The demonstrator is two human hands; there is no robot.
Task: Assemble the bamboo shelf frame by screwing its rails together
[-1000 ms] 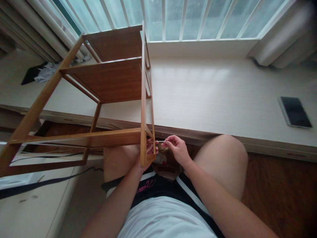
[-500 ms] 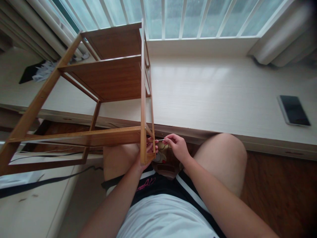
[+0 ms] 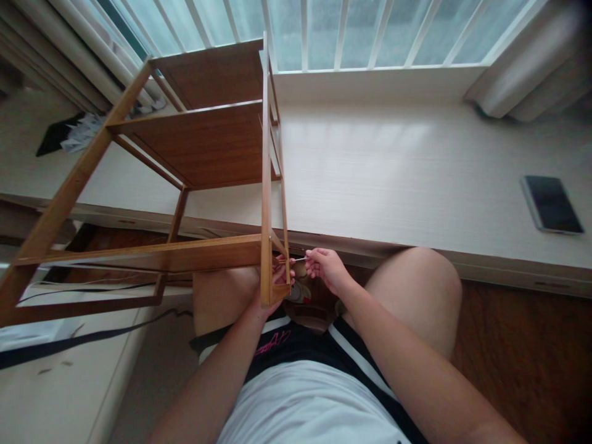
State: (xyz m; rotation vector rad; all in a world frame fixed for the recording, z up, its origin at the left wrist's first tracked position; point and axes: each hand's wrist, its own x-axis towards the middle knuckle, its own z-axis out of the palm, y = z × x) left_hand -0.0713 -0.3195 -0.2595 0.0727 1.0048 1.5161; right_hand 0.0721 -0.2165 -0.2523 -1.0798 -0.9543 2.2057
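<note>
A brown wooden shelf rack [image 3: 194,148] leans over my lap on the left, with three shelf boards between its slanted legs. My left hand [image 3: 281,275] reaches in behind the near leg, its fingers curled at the frame by the lowest shelf and partly hidden by the wood. To the right of that leg, my right hand [image 3: 324,266] pinches a thin metal rod [image 3: 300,259], which looks like an Allen key. The rod points left, its far end at the narrow rail beside my left fingers.
A phone [image 3: 552,205] lies on the pale window ledge [image 3: 393,166] at the right. Crumpled white material [image 3: 83,134] and a dark flat item [image 3: 54,139] lie behind the rack. A black strap [image 3: 102,336] crosses the white surface at lower left. My bare knees flank the work.
My right fingers have shifted slightly around the rod, curling more at the end. The rack and my left hand stay nearly where they were.
</note>
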